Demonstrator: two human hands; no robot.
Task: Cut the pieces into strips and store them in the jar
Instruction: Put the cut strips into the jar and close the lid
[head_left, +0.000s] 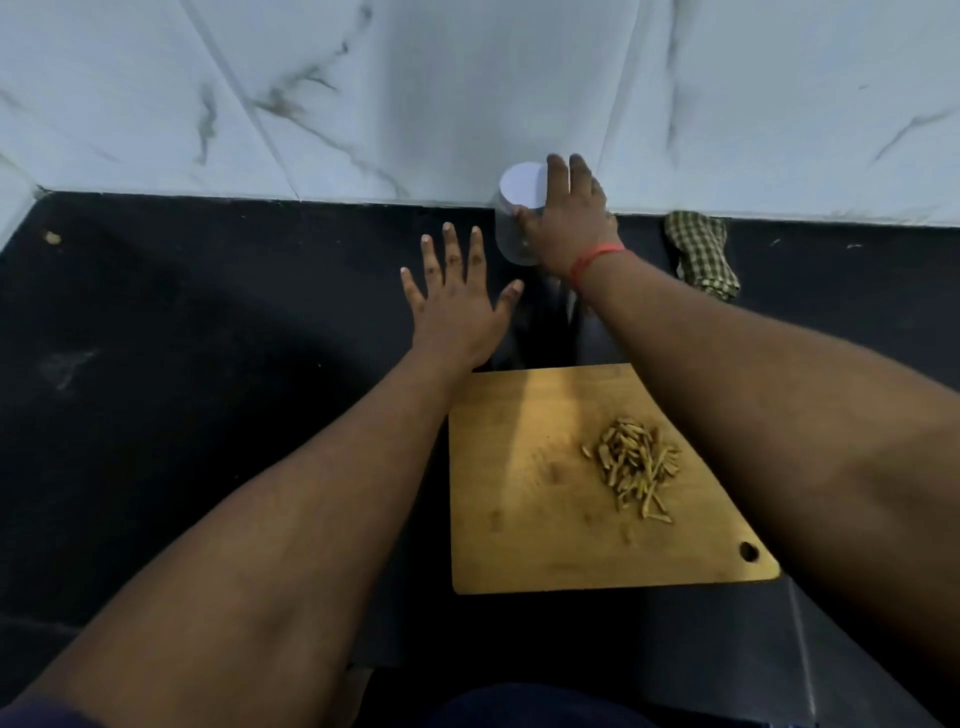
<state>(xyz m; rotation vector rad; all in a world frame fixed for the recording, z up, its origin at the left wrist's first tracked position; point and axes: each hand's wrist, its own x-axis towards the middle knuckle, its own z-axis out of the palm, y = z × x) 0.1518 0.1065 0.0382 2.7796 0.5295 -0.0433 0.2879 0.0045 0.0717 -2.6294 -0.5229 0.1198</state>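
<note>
A clear, cylindrical plastic jar with a white lid (519, 218) stood at the back of the dark countertop (208, 364) against the marble-patterned wall, and was gripped around its side by the right hand (571, 228), while the left hand (457, 306) was held flat and spread just beside it, holding nothing. A small heap of thin, yellowish cut strips (635, 462) lay on the square wooden cutting board (519, 493) nearer the person. The jar was judged light, rigid and somewhat slippery, best held around its middle; the loose strips would be better pinched or scooped together.
</note>
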